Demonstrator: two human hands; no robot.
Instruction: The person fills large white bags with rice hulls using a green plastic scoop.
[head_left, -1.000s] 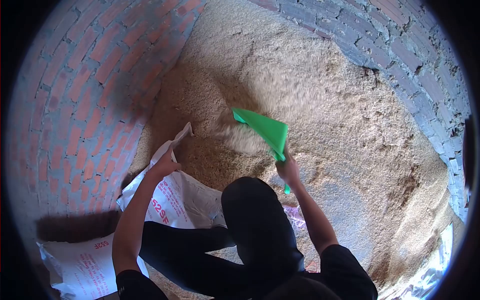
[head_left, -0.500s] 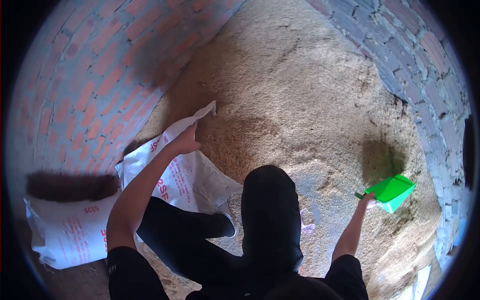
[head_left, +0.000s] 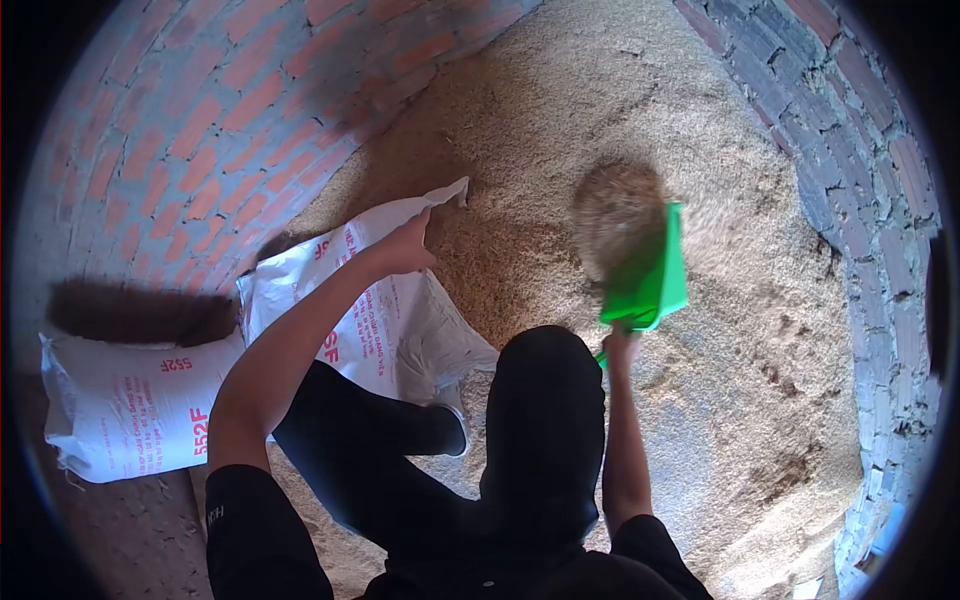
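My left hand [head_left: 408,248] is closed on the rim of a white woven sack [head_left: 375,315] with red print, holding its mouth up. The sack's opening faces the heap. My right hand [head_left: 622,345] grips the handle of a green plastic scoop [head_left: 655,285], shaped like a dustpan. A blurred brown mass of husks [head_left: 620,215] shows at the scoop's front edge, apparently in motion. The scoop is to the right of the sack, beyond my knee. Around both lies a large heap of light brown husks [head_left: 560,130].
A filled white sack [head_left: 140,410] with red print lies at the left. A brick wall [head_left: 220,130] rises on the left and another brick wall [head_left: 860,200] on the right, with the heap between them. My bent legs [head_left: 540,430] are close to the open sack.
My right hand has swung the green scoop left and forward from the right side of the heap, and husks now show at its front. My left hand still holds the sack's rim.
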